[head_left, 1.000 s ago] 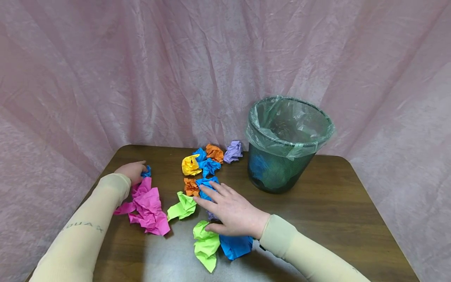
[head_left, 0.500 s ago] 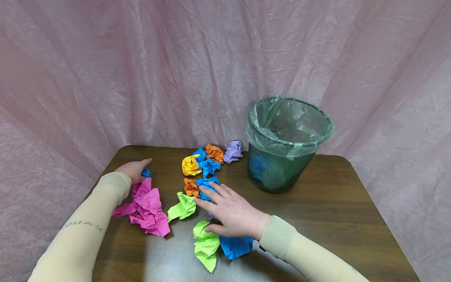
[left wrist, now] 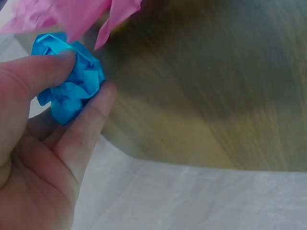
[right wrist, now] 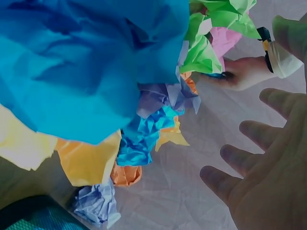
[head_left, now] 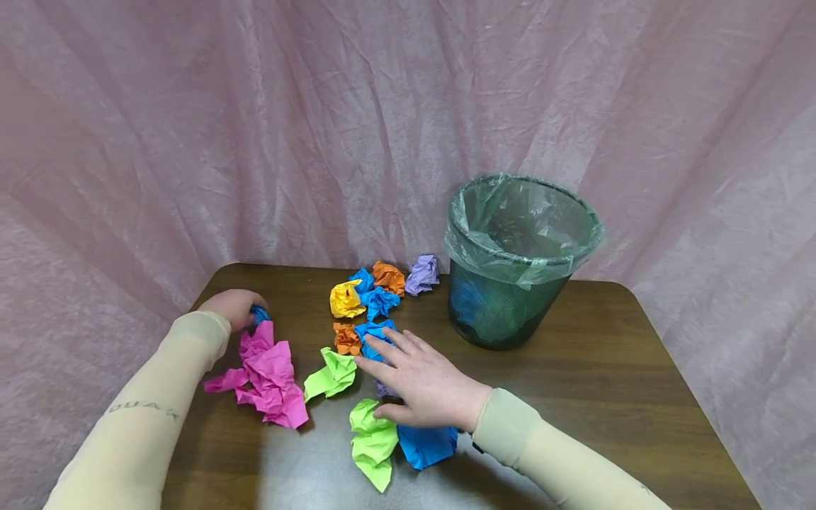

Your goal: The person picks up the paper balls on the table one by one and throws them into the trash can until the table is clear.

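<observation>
Blue paper ball (left wrist: 79, 90) partly hidden by left fingers (left wrist: 92, 116)

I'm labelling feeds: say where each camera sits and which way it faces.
Head: worn on the head, facing forward and down at the table and bin; left hand, right hand and sleeves show.
Left wrist: on that wrist, facing the pinched blue paper ball; only that hand shows.
Right wrist: on that wrist, facing a large blue paper; both hands show.
Head and left wrist both show the pink paper.

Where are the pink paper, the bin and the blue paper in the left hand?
Pink paper (head_left: 270, 377), head view: its crumpled middle.
Bin (head_left: 513, 303), head view: its mesh wall.
Blue paper (left wrist: 80, 87), left wrist view: its uncovered crumpled surface.
</observation>
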### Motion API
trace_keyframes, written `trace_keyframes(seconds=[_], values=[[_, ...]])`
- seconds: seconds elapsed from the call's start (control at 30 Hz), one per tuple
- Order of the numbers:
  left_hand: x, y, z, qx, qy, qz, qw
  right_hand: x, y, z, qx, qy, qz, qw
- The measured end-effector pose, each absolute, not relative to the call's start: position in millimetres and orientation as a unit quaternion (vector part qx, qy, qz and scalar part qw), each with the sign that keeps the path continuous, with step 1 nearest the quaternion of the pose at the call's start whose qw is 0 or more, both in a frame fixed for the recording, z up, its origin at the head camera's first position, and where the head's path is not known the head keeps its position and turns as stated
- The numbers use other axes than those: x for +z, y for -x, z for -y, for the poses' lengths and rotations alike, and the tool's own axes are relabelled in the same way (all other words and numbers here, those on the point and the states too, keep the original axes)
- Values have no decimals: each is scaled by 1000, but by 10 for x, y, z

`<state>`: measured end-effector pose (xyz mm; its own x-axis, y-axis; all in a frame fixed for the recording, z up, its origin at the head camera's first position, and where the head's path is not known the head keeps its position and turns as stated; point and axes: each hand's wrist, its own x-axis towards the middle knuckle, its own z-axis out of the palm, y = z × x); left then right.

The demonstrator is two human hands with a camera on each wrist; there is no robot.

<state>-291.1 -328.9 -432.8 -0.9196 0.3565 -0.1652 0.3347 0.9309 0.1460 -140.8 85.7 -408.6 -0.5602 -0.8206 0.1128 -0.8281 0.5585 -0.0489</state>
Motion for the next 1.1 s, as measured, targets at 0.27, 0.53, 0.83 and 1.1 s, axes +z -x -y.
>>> trace_keyframes(seconds=[0.27, 0.53, 0.83, 1.1], values=[[-4135, 2906, 3210, 50, -220, -973, 39, -4014, 1427, -929, 51, -452, 889, 42], [-3848, 2829, 2777, 78, -256, -963, 26, -3903, 1415, -1124, 69, -437, 896, 39], [-3616, 2773, 2293, 115, -330, -937, 3, -3816, 1389, -1433, 69, -412, 908, 41], [-3401, 2662, 1891, 163, -395, -904, -6, -3686, 1316, -1637, 65, -405, 911, 52]])
